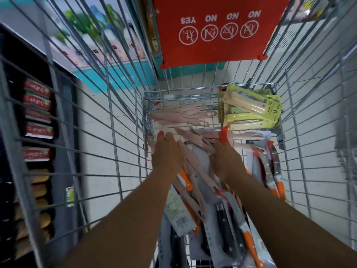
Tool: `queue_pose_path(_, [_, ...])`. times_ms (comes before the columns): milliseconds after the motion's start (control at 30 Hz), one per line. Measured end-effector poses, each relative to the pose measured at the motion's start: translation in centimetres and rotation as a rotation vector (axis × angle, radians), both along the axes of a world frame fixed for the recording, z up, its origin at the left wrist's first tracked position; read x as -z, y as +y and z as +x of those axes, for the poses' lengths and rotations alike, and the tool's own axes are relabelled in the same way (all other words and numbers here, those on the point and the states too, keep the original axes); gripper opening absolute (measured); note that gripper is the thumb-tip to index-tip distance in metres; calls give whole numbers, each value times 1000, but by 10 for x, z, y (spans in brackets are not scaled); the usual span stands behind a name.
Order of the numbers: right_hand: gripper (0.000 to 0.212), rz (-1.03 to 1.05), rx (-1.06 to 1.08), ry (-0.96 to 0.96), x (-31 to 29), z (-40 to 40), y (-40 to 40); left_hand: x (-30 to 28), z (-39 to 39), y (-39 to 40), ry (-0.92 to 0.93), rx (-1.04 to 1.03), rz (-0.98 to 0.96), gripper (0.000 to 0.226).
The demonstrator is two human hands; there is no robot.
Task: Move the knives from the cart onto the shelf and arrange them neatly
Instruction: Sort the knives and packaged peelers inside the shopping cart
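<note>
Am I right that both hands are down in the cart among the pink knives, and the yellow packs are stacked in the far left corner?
Not quite. The head view shows the left hand and right hand down in the cart among the pink knives, but the yellow packs are stacked in the far right corner, not the left.
</note>
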State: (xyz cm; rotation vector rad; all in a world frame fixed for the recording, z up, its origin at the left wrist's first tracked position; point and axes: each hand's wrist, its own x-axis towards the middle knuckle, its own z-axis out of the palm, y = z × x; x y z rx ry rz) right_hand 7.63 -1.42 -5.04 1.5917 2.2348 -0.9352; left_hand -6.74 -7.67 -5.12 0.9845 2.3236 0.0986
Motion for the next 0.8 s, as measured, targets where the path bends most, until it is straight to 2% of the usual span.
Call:
queue_pose_path(100, [30, -26, 39, 6, 0, 5, -7, 1, 27, -22, -11, 58, -102, 57])
queue_pose_path(167, [26, -80, 14, -3, 2, 6, -14, 0, 37, -29, -18, -9, -95, 62])
queue_pose_path(267, [24, -98, -22, -11, 4, 7, -31, -4, 45, -30, -5, -107, -73, 53])
queue_pose_path(433, [30, -110, -16, -3, 2, 10, -48, -11, 51, -31, 3, -162, -155, 33])
queue_pose_path(533, [24, -92, -8, 38, -3, 13, -42, -11, 55, -31, -31, -241, -178, 33])
queue_pose_path(667, [13, -21, -38, 81, -13, 13, -25, -17, 48, -32, -78, -359, -180, 7])
queue_pose_path(733, [20, -17, -34, 143, -17, 11, -17, -22, 44, -34, -85, -424, -147, 10])
queue_pose_path(800, [35, -18, -65, 165, -21, 4, -9, -29, 39, -32, -73, -498, -47, 12])
